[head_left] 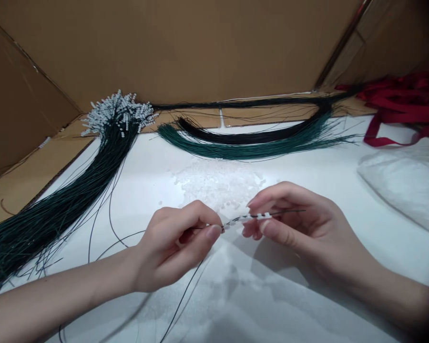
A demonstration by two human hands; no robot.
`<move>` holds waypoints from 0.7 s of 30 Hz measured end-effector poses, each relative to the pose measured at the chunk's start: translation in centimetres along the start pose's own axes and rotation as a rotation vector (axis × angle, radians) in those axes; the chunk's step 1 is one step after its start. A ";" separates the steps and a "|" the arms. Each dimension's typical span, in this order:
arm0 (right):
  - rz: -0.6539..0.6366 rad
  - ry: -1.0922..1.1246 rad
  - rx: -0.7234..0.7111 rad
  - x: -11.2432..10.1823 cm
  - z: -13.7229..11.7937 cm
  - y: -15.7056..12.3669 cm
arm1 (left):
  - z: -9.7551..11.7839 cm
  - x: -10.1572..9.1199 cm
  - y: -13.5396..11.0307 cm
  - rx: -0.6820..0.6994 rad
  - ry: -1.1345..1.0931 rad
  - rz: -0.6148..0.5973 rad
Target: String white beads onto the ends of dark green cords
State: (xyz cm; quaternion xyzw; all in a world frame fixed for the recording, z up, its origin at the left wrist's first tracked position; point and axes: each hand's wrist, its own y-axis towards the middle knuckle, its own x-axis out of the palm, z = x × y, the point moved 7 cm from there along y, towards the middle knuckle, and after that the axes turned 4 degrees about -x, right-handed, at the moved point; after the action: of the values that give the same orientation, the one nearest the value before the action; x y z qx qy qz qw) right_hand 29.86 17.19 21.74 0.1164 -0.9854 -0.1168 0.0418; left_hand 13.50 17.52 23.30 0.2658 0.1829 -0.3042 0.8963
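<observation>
left hand (pixel 175 243) is closed in a pinch, thumb and forefinger pressed together on a thin dark wire (pixel 293 210) just left of a short row of clear beads (pixel 248 217) strung along it. right hand (pixel 293 219) grips the same wire from the other side, its fingertips closed on the far end of the bead row, with the bare tip of the wire poking out past the fingers to the right. the wire is held roughly level, a little above the white counter (pixel 150 166), in the middle of the view between the two hands. its long free end trails down from the left hand toward the near edge.

just behind the hands a loose heap of clear beads (pixel 218 183) lies on the counter. to the left a thick bundle of dark green wires (pixel 57 209) runs from the near left corner toward the back, where its beaded tips (pixel 117 112) fan out. at the back lie a curved green wire bundle (pixel 250 150) and a black one (pixel 236 138) touching it. red ribbon (pixel 400 102) is piled in the far right corner, and a clear plastic bag (pixel 403 186) rests on the right side. brown cardboard walls (pixel 186 47) surround the counter.
</observation>
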 end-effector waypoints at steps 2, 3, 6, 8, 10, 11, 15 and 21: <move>0.000 -0.012 0.003 0.1 0.0 -0.1 | 0.1 0.3 0.1 -0.005 -0.005 -0.001; -0.001 -0.021 0.009 0.2 0.0 -0.1 | 0.1 0.5 0.1 -0.007 -0.007 -0.007; -0.010 -0.057 0.014 0.4 0.1 -0.2 | 0.0 1.1 0.2 -0.037 -0.019 -0.025; -0.017 -0.096 0.000 0.5 0.0 -0.3 | 0.0 1.4 0.1 -0.056 -0.038 -0.031; -0.029 -0.144 -0.021 0.6 -0.2 -0.3 | 0.0 1.6 0.1 -0.069 -0.057 -0.043; -0.031 -0.163 -0.028 0.6 -0.2 -0.3 | 0.0 1.7 0.1 -0.073 -0.063 -0.049; -0.022 -0.200 -0.029 0.5 -0.2 -0.4 | -0.1 1.9 0.2 -0.095 -0.071 -0.071; 0.037 -0.215 -0.007 0.1 -0.1 -0.3 | -0.2 1.3 0.4 -0.079 -0.002 -0.035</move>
State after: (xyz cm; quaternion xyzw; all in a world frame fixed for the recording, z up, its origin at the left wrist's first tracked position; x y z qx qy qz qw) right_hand 29.87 16.89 21.74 0.0849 -0.9858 -0.1311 -0.0615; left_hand 14.76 17.31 22.68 0.2267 0.1988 -0.3127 0.9007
